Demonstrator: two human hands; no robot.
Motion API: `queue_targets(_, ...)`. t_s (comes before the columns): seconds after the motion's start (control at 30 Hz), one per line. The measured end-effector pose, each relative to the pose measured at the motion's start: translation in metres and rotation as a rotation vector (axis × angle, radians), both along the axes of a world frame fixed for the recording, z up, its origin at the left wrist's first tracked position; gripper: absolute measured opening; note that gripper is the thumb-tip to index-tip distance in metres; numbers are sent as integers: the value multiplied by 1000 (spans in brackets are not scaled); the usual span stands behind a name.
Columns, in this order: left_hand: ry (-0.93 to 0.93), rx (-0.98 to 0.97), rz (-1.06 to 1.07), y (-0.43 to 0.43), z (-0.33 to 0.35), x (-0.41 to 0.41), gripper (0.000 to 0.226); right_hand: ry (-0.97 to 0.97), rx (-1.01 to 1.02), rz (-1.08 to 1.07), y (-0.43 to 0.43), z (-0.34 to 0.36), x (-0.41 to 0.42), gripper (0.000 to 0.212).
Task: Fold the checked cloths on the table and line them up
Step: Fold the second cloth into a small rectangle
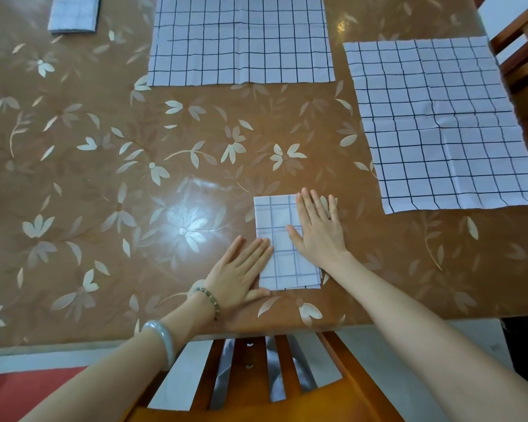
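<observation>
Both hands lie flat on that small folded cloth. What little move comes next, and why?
Probably lift the folded cloth and set it by the other folded cloth at the far left: left hand and right hand only press it flat, so it looks finished, and two open cloths wait.

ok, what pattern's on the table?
The table is brown with pale flowers and leaves; head view.

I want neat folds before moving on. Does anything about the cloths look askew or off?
Slightly. On the folded cloth under the left hand and right hand, a lower layer peeks out at the near right corner, so the edges do not match. Nothing else stands out.
</observation>
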State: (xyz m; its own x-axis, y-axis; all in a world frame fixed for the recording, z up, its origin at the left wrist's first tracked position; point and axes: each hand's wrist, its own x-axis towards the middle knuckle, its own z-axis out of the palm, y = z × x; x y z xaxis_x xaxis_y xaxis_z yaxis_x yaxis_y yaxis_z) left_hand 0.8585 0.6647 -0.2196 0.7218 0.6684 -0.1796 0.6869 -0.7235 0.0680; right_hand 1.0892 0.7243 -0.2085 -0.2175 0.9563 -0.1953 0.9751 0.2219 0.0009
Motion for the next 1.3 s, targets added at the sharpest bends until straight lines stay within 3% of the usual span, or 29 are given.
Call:
queue_targets(0.2,-40,-22,12,9,11,-6,70,-10,12,1,1,2,-1,75)
queue_targets(0.53,88,11,197,103,15,14,80,26,-4,-27,0,1,-1,73)
queue_targets(1.0,0,-89,-110,-8,13,-9,85,17,-80,-13,3,3,1,77)
queue_targets(1.1,-122,-71,-125,18,26,-13,74,104,-134,-51,8,13,-2,75)
queue_targets(1.23,-200,0,125,84,44,12,63,392,-123,-244,0,34,-2,68)
queue_targets(1.3,-190,-58,229,111,52,31,60,482,-102,-318,-15,43,0,56)
